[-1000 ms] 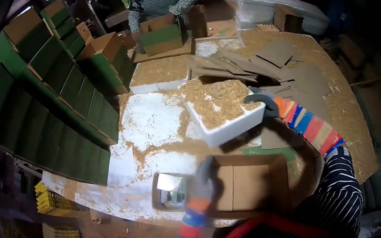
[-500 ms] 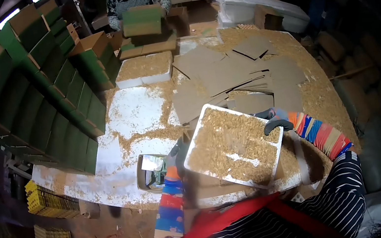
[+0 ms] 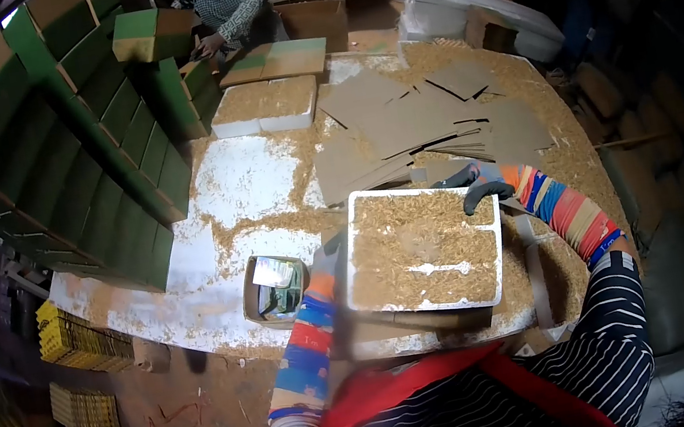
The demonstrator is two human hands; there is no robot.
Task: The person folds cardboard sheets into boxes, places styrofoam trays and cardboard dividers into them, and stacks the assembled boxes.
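A white foam tray (image 3: 421,247) filled with brown shavings is held level over an open cardboard box, of which only the near edge (image 3: 421,319) shows below it. My right hand (image 3: 481,184), in a dark glove, grips the tray's far right corner, fingers curled over the rim. On the left, my left hand (image 3: 330,260) is gloved and blurred beside the tray's left edge; its fingers are mostly hidden. Just left of that hand stands a small box (image 3: 275,288) with cards and packets in it.
Green cardboard boxes (image 3: 97,163) are stacked at the left. Flat cardboard sheets (image 3: 435,123) lie beyond the tray. Another shavings-filled foam tray (image 3: 264,108) sits farther back. A co-worker (image 3: 226,4) handles a green box (image 3: 153,36) across the table (image 3: 242,176).
Since the earliest frame, the tray has come nearer and over the open box, then turned nearly square to me. My left hand moved up beside it. The co-worker's box moved left toward the stacks.
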